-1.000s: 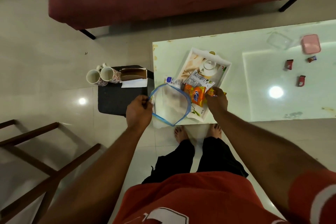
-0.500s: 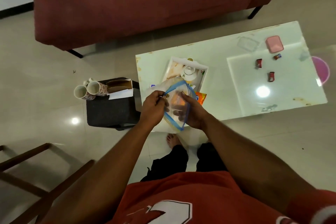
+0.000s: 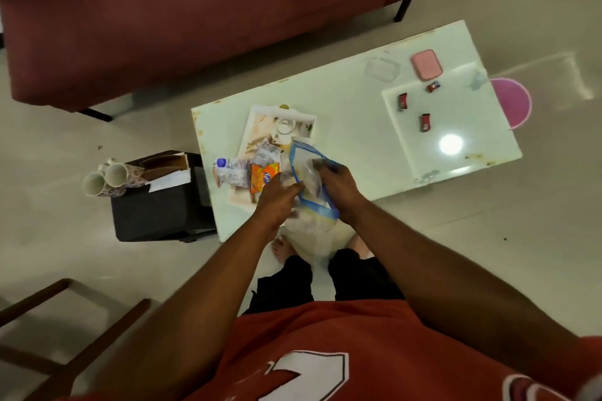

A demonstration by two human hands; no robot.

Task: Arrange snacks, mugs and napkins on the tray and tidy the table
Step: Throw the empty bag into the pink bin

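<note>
A home living room is shown. A dark red sofa (image 3: 195, 19) on thin black legs is set along the far side of a pale, glossy tiled floor (image 3: 58, 127), and a low white coffee table (image 3: 351, 107) with a shiny top is placed just in front of it. A small black side table (image 3: 159, 208) is stood against the table's left end, with two flowered mugs (image 3: 110, 179) laid on their sides on it. Part of a wooden chair (image 3: 65, 335) is seen at the lower left. Snack packets (image 3: 247, 172) and a tray (image 3: 260, 127) are spread on the coffee table, and bare feet (image 3: 281, 249) are seen on the tiles, as is usual indoors at home.
</note>
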